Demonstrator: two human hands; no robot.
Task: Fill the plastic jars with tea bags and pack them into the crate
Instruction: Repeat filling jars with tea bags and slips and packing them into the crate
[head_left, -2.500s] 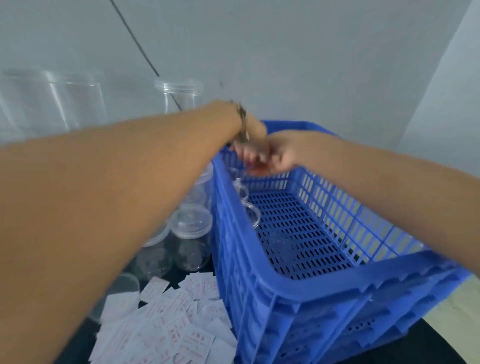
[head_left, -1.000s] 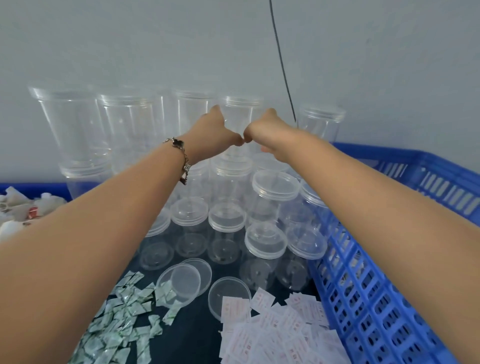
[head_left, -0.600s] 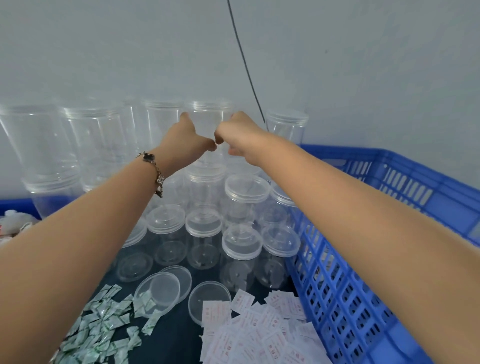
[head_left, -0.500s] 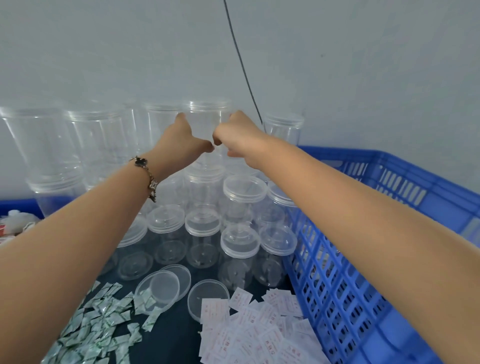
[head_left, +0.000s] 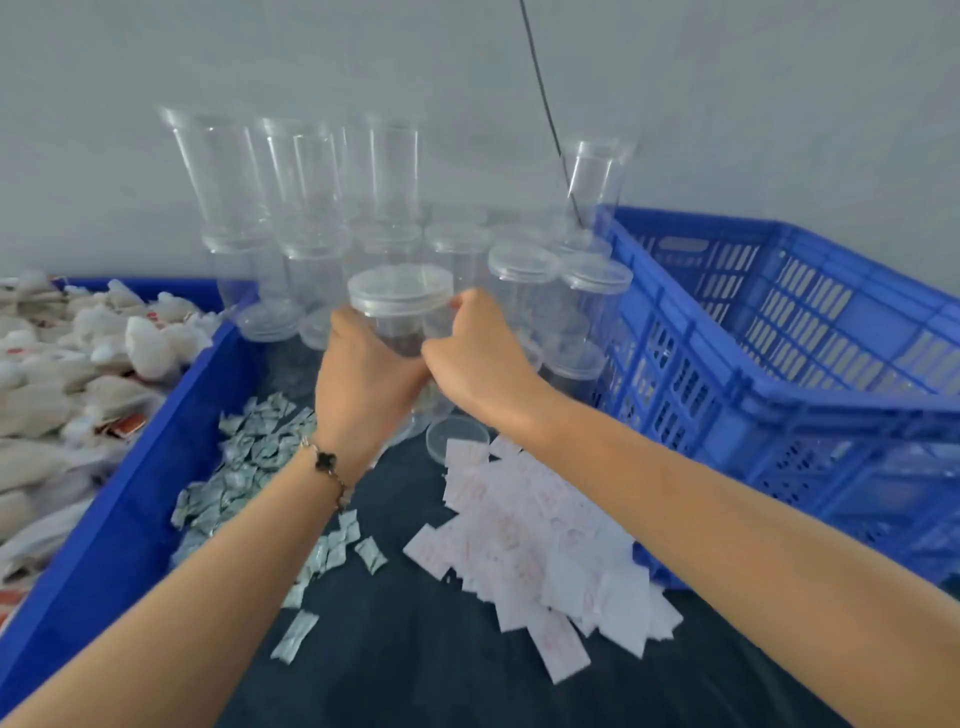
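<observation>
Centrally, both hands, left (head_left: 363, 384) and right (head_left: 475, 358), gripping lidded jar (head_left: 400, 306), crate (head_left: 779, 332) rim just right.

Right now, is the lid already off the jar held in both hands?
No: the clear jar gripped by the left hand and right hand carries its lid on top.

Clear lidded jar (head_left: 401, 306) upright, beside blue crate (head_left: 769, 332)

Left hand (head_left: 363, 384) and right hand (head_left: 478, 358) grip one lidded clear jar (head_left: 400, 306) above desk (head_left: 415, 665) centre; blue crate (head_left: 779, 332) at right edge, tea-bag bin (head_left: 130, 499) at left edge.
</observation>
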